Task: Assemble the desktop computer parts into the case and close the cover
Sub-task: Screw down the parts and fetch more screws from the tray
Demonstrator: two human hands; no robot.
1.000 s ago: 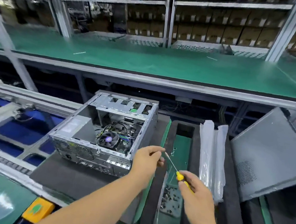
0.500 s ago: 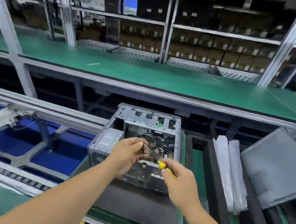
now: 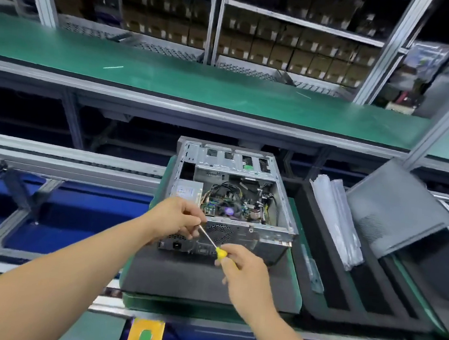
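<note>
Left hand (image 3: 177,217): fingers pinched together at the tip of the screwdriver (image 3: 209,239) shaft, just in front of the rear panel of the computer case (image 3: 280,202). Whether a screw sits between them cannot be told.

Case: lies open-side up on a dark foam pad (image 3: 201,282) on the worktop, in the middle of the view. Board, cooler fan and cabling are visible inside; the power supply is at the near left corner.

Right hand (image 3: 246,276): fingers grasp the yellow handle, shaft slanting up and left toward the left hand.

Cover panel (image 3: 397,211): leans tilted well to the right, beyond a plastic sleeve (image 3: 334,216); not yet fitted.

Judgement: fastening step is in hand, likely at the rear panel. The next move calls for seating the tip squarely on a screw hole, then turning without slipping.
</note>
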